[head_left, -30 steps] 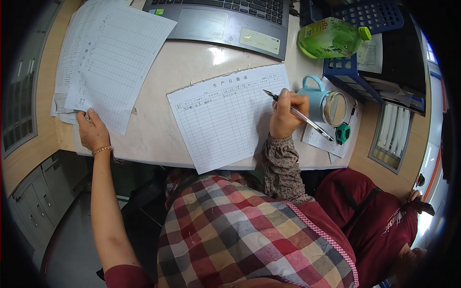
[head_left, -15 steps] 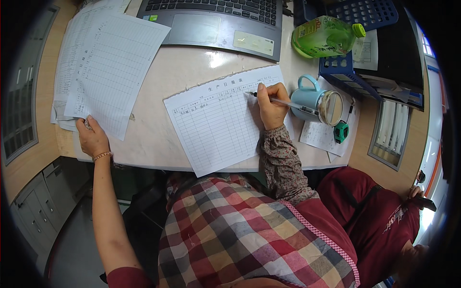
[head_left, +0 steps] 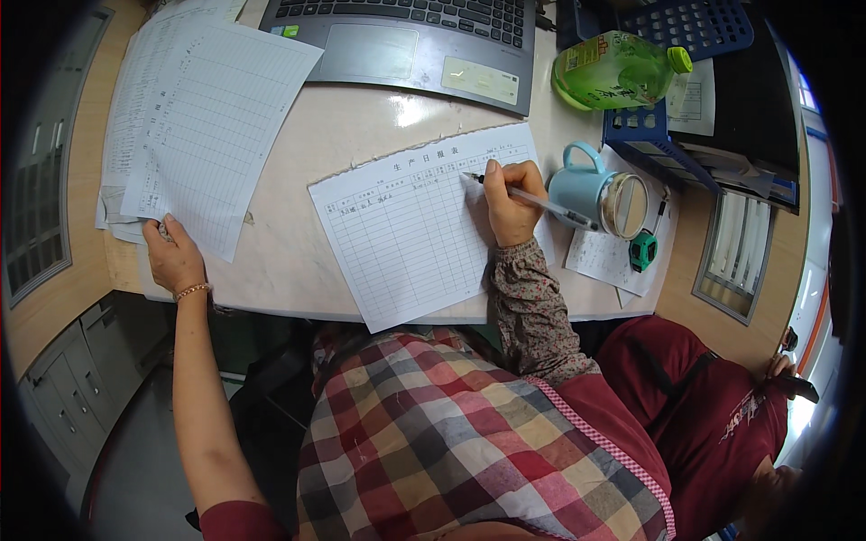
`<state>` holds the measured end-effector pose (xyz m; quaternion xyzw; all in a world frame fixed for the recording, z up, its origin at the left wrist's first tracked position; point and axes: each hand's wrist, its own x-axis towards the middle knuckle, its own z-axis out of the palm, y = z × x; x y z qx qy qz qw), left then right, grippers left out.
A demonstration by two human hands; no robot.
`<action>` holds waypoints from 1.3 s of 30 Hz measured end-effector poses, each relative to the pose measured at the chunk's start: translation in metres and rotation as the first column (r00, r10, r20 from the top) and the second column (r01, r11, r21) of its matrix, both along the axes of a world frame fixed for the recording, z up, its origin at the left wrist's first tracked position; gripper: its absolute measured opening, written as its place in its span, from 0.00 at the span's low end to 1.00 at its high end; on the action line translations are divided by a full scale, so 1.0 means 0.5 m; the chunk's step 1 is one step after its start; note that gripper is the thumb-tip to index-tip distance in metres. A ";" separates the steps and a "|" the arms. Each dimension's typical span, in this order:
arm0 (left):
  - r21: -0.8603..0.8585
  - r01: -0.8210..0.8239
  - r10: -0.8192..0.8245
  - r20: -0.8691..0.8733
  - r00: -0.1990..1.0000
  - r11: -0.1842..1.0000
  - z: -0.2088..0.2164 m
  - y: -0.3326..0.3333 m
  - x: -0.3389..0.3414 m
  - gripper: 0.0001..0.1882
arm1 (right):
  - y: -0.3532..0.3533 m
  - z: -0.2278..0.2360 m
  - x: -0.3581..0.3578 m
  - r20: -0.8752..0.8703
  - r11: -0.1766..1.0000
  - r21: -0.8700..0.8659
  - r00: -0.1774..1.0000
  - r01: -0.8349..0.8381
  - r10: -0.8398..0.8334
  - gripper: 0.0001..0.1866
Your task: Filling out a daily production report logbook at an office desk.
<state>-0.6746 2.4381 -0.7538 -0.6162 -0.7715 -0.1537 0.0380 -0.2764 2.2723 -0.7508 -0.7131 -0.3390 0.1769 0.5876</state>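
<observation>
A printed table form (head_left: 410, 243) lies tilted on the desk in front of me, with a few handwritten entries in its upper rows. My right hand (head_left: 516, 203) rests on the form's right side, closed around a clear-barrelled pen (head_left: 552, 207). The pen's tip meets the paper near the column headings, and its tail reaches across toward a light blue mug (head_left: 577, 189). At the desk's left front, my left hand (head_left: 177, 258) pinches the lower edge of another gridded sheet (head_left: 216, 135). That sheet lies over a stack of papers (head_left: 126, 117).
A laptop (head_left: 406, 50) stands at the back. To the right are a green bottle (head_left: 618, 72) lying on its side, blue plastic baskets (head_left: 695, 27) and a green tape measure (head_left: 642, 251). Another person in a dark red top (head_left: 713, 424) is close on my right, holding a dark phone-like object (head_left: 798, 388).
The pen's tail has dipped slightly toward me while its tip stays at nearly the same spot. My left hand and the papers have hardly moved.
</observation>
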 end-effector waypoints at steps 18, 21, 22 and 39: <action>0.008 0.002 -0.002 0.001 1.000 1.000 -0.023 0.001 -0.022 0.16 | 0.004 -0.009 -0.030 0.029 0.995 0.041 0.996 0.088 -0.089 0.14; 0.006 0.003 -0.003 0.005 1.000 1.000 -0.025 -0.006 -0.029 0.17 | 0.001 -0.007 -0.027 -0.078 0.995 0.066 0.994 0.078 -0.073 0.14; 0.016 0.005 -0.005 0.002 1.000 1.000 -0.025 -0.008 -0.031 0.17 | -0.004 -0.003 -0.020 -0.080 1.000 -0.002 0.997 0.014 -0.014 0.14; -0.007 -0.004 0.004 0.002 1.000 1.000 -0.043 -0.037 -0.007 0.17 | -0.045 -0.035 0.013 0.147 0.997 -0.068 0.989 0.042 -0.032 0.16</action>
